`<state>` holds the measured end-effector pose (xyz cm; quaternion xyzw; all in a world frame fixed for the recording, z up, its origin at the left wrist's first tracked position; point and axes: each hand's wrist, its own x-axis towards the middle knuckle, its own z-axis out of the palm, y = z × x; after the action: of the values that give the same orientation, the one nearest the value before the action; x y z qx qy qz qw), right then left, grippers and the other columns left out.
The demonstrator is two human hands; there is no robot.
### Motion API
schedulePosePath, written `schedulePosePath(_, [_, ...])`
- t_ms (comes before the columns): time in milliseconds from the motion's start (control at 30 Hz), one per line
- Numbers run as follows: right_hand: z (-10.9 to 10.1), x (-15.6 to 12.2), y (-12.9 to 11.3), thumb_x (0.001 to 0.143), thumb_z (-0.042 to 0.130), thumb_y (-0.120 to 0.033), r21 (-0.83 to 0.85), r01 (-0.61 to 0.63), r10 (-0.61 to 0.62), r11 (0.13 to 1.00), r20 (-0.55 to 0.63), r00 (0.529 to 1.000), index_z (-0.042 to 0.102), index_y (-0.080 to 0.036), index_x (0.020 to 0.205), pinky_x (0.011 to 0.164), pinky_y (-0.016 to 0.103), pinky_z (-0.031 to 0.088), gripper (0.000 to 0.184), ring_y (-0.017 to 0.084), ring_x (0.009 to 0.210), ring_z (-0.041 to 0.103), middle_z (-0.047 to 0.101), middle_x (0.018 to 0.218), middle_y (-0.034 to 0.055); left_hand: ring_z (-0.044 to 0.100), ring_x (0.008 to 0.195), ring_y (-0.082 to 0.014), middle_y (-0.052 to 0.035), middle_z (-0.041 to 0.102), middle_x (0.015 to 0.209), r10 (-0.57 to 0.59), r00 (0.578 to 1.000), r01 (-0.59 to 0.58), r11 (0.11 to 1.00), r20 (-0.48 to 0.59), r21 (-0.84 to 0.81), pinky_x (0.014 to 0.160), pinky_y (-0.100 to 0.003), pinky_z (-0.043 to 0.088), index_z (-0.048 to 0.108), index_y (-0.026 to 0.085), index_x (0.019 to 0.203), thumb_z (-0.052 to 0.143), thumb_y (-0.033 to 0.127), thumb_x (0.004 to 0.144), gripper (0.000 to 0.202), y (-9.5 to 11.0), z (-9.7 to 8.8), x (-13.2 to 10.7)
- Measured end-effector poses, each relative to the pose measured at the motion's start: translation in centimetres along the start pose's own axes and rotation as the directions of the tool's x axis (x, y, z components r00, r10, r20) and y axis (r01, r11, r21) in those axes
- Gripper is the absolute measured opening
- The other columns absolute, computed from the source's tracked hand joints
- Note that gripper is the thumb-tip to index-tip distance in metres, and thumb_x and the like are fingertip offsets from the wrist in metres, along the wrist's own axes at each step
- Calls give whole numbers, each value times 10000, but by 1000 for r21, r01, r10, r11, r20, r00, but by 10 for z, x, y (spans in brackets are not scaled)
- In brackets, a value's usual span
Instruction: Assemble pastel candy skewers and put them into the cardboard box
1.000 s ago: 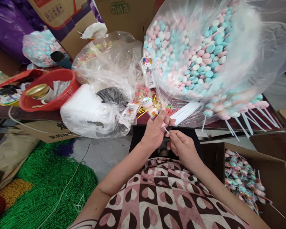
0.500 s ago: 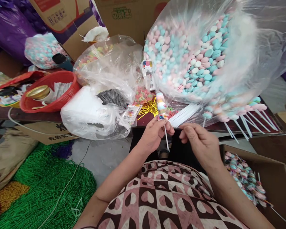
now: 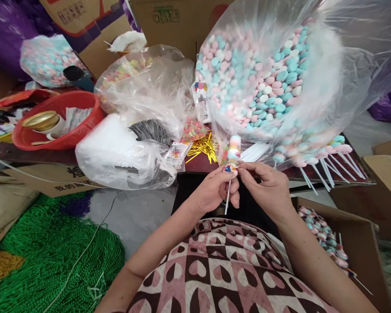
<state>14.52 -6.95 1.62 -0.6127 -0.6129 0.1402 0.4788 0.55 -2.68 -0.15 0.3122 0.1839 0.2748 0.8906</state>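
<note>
Left hand (image 3: pixel 215 192) pinches stick of wrapped pastel lollipop (image 3: pixel 233 150), centre frame; right hand (image 3: pixel 271 191) pinches wrapper neck. Clear plastic bag (image 3: pixel 348 69), upper right: many unwrapped.

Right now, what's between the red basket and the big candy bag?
Head view: a crumpled clear bag and, below it, a white bagged bundle.

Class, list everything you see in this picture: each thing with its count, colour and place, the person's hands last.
wrapped lollipop: one, pastel, upright between both hands
candy bag: one, clear with pink, blue and white sweets, table right
twist ties: one bunch, gold, table middle
basket: one, red, table left
cardboard box: one, brown, lower right, lollipops inside
left hand: one, grip on the stick
right hand: one, pinching the wrapper's neck
</note>
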Motion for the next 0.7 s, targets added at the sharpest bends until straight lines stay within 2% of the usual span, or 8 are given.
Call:
schedulePosePath(100, [3, 2, 3, 837, 571, -194, -234, 168, -185, 958, -52, 981, 674, -199, 778, 592, 258, 514, 119, 143, 596, 661, 725, 705, 11, 482, 348, -85, 89, 489, 565, 8, 993, -6, 1000, -118, 17, 380, -213, 453, 489, 205, 881, 625, 332, 802, 203, -2, 6, -2])
schedulePosePath(167, [5, 1, 5, 821, 555, -173, -350, 267, -303, 898, -50, 952, 632, -204, 734, 567, 255, 492, 120, 146, 575, 646, 693, 647, 9, 358, 312, -41, 108, 431, 531, 31, 973, -23, 999, -229, 38, 326, -154, 319, 485, 209, 866, 643, 321, 782, 211, -4, 10, -2])
schedulePosePath(300, [5, -6, 6, 805, 525, -153, -411, 358, -381, 839, 27, 924, 596, -211, 725, 559, 249, 473, 121, 144, 570, 634, 667, 619, 6, 175, 318, -14, 139, 302, 473, 84, 928, -57, 995, -363, 85, 327, -135, 137, 525, 213, 945, 644, 311, 781, 225, -11, 15, -2])
schedulePosePath(400, [3, -11, 8, 783, 525, -161, -326, 268, -278, 907, 16, 960, 595, -211, 714, 546, 239, 467, 110, 130, 540, 611, 656, 608, -9, 154, 327, -17, 143, 277, 468, 98, 928, -55, 990, -359, 129, 336, -142, 124, 532, 214, 999, 634, 398, 814, 281, -15, 13, 0])
schedulePosePath(500, [1, -10, 13, 781, 548, -196, -116, 42, -40, 992, 23, 999, 613, -203, 727, 526, 233, 459, 85, 120, 523, 585, 647, 613, -15, 192, 333, -19, 134, 315, 486, 79, 958, -37, 987, -274, 155, 340, -146, 142, 513, 218, 970, 636, 476, 820, 322, -16, 8, 1])
schedulePosePath(567, [0, -8, 18, 795, 569, -246, 34, -101, 99, 994, 70, 993, 623, -198, 744, 516, 232, 456, 89, 117, 521, 573, 637, 611, -16, 246, 341, -15, 117, 393, 523, 34, 978, -6, 991, -206, 135, 350, -148, 182, 483, 216, 901, 666, 463, 802, 323, -14, 5, 2])
schedulePosePath(633, [0, -7, 21, 806, 586, -290, 105, -172, 161, 979, 111, 981, 632, -195, 755, 522, 236, 458, 117, 119, 536, 572, 632, 617, -15, 277, 346, -7, 102, 450, 561, -15, 985, 34, 993, -170, 113, 358, -151, 199, 448, 211, 842, 696, 438, 779, 343, -13, 3, 1])
schedulePosePath(700, [-1, -8, 22, 812, 587, -291, 86, -154, 145, 984, 109, 983, 634, -195, 757, 535, 239, 463, 120, 122, 556, 579, 637, 631, -11, 255, 341, -3, 109, 436, 549, -34, 982, 56, 991, -186, 118, 355, -154, 177, 436, 210, 825, 714, 435, 760, 364, -12, 3, 1])
